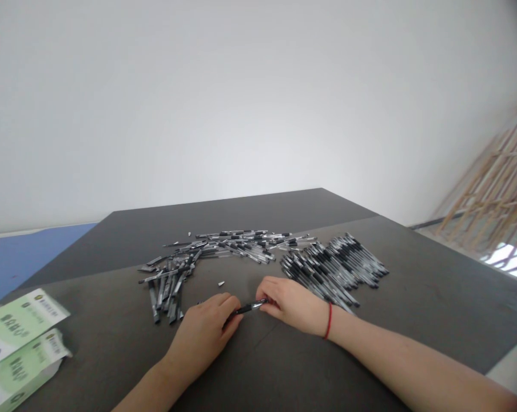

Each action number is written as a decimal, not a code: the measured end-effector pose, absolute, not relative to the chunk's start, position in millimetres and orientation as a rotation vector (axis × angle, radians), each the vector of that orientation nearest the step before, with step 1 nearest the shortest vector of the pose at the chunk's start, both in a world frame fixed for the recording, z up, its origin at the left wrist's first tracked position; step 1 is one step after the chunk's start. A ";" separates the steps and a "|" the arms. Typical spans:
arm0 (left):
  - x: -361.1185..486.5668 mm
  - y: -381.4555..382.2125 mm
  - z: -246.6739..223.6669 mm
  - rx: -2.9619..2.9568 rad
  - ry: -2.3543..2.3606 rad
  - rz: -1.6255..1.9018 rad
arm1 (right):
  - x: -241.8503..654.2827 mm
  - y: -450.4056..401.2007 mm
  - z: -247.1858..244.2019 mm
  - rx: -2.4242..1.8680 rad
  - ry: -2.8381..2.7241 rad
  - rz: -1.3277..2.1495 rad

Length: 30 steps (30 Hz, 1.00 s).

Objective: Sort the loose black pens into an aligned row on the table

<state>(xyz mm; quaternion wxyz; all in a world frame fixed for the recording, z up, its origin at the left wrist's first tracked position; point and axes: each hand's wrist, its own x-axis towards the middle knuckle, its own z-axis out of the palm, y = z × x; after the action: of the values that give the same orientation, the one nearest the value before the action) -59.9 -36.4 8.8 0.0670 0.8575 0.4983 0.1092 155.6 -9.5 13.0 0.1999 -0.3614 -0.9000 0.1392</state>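
A pen (250,307) with a black grip and a clear tip section lies between my hands, above the near part of the dark table. My left hand (205,329) is closed around its left end. The fingertips of my right hand (290,303), with a red cord at the wrist, pinch at its right end; what exactly they hold there is too small to tell. Just beyond my hands is a small whitish piece (221,283). To the right, many pens (327,266) lie side by side in a slanted row.
Loose pens and pen parts (173,280) are scattered at the left and across the middle of the table (224,209). Two green and white boxes (22,323) lie at the left edge. Behind stands a white wall; a wooden rack (498,177) is at the right.
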 end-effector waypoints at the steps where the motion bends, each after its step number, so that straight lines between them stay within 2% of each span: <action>1: -60.2 -37.0 8.1 2.599 1.498 0.330 | 155.7 -9.9 12.4 -1.008 -2.506 0.413; 9: -60.1 -42.1 7.9 2.732 1.453 0.299 | 155.4 -14.1 11.6 -0.982 -2.470 0.571; 20: -59.0 -41.5 9.4 2.770 1.418 0.226 | 154.2 -17.8 11.8 -0.987 -2.488 0.549; 30: -59.1 -40.4 9.7 2.679 1.434 0.316 | 153.6 -16.1 9.6 -0.960 -2.495 0.520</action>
<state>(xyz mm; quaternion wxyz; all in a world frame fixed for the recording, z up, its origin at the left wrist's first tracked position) -59.1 -40.4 9.7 0.0432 0.8761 0.4690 0.1033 153.6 -16.1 9.6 0.2078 -0.3447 -0.8962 0.1866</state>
